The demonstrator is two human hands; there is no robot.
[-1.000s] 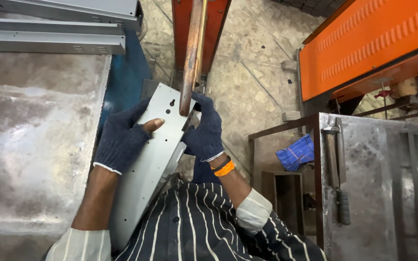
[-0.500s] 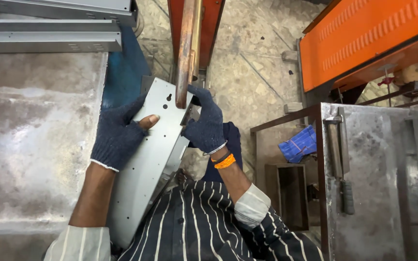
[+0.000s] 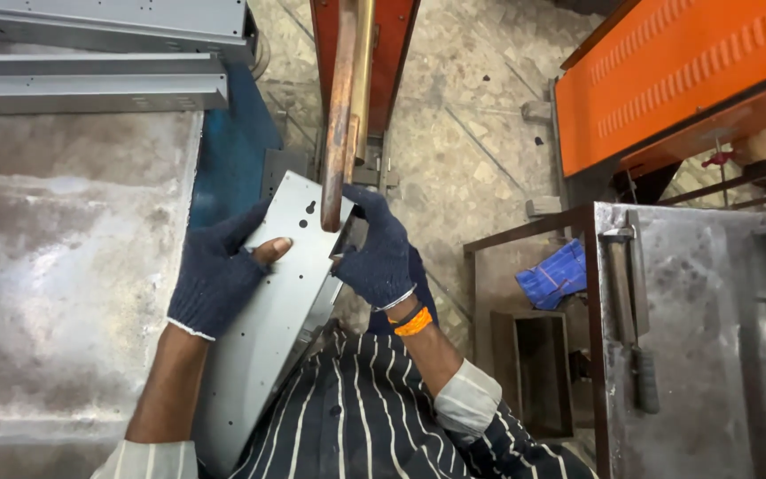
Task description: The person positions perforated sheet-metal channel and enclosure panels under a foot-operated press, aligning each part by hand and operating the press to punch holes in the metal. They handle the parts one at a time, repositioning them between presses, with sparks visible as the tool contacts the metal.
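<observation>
Evidently the long grey sheet-metal panel with punched holes (image 3: 268,310) is steadied from both sides so its top end meets the rusty vertical bar (image 3: 339,115) at centre frame. Left hand (image 3: 219,275), in a dark blue knit glove with one worn fingertip, lies flat and spread on the panel's face. Right hand (image 3: 379,253), gloved alike, is curled closed around the panel's right edge. Lower down, the panel runs diagonally toward the striped shirt (image 3: 356,417) at the bottom.
</observation>
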